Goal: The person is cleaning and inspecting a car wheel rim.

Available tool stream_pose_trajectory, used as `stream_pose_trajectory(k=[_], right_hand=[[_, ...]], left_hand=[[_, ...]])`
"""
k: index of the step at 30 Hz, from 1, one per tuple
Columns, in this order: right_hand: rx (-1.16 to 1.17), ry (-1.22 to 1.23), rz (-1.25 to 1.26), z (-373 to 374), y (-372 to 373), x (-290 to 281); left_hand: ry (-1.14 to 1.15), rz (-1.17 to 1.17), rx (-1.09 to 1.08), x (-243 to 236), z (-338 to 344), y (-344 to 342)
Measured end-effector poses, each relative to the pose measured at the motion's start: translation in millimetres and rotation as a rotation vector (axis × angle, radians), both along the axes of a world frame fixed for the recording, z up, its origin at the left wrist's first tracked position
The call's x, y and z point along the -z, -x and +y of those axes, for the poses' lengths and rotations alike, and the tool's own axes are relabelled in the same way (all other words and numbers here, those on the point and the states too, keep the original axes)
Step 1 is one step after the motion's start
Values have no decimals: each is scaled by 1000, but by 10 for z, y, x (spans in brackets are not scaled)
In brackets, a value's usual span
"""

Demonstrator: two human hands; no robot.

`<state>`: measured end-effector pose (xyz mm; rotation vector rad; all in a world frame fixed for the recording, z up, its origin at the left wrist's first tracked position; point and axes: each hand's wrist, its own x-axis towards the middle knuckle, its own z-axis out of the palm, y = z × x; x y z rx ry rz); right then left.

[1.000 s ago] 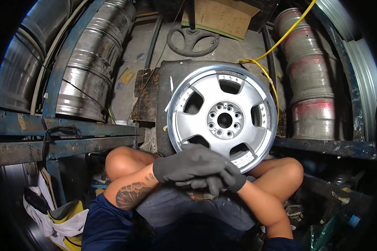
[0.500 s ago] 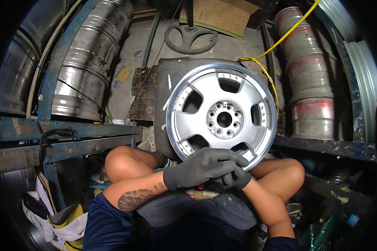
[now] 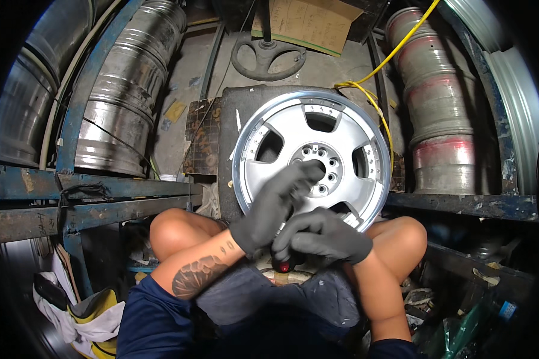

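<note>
A silver alloy wheel rim (image 3: 341, 140) with a polished lip lies face up in front of me on a dark padded support (image 3: 227, 137). Over its lower left face is my left hand (image 3: 281, 203) in a grey glove, its blurred fingers reaching toward the hub bore. My right hand (image 3: 326, 236), also gloved, is closed at the rim's near edge with its fingers bent and together. What those fingers hold, if anything, is hidden. Just below them, a small dark thing with a red end (image 3: 284, 267) shows between my legs.
Stacked metal wheel barrels (image 3: 117, 128) line the left side; more barrels with red marks (image 3: 440, 158) stand at right. Blue steel frames (image 3: 126, 185) flank me. Beyond the rim are a steering wheel (image 3: 268, 60), a cardboard sheet (image 3: 308, 24) and a yellow hose (image 3: 395, 54).
My hands were together at the rim's near edge and have come apart. The left has moved up over the hub, the right slightly left. The view has shifted a little.
</note>
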<state>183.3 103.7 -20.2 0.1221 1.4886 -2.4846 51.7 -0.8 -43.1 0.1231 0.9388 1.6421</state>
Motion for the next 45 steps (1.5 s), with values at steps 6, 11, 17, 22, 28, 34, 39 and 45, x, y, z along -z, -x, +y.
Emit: stream_pose_trajectory(k=[6,11,17,22,28,34,39,45], right_hand=[[-112,-17,-158,-64,63,26],[396,-350,160,-157,124,191],[565,-367,18,-82,215,104],[814,-315,-173,-132,223,224],[888,-721,115,-102,228,359],[835,-625,373,-234,309,264],[836,-245,144,-183,290,538],[731,-894,233,-281,234,461]], left_hand=[[-338,771,525,-151,44,132],[-417,1080,50,161,52,-223],[-107,411,124,159,233,-229],[39,915,-250,53,362,-318],[72,539,-111,163,332,-296],[-68,376,-240,844,379,-192],[12,1257,-281,805,511,-134],[110,120,17,685,584,266]])
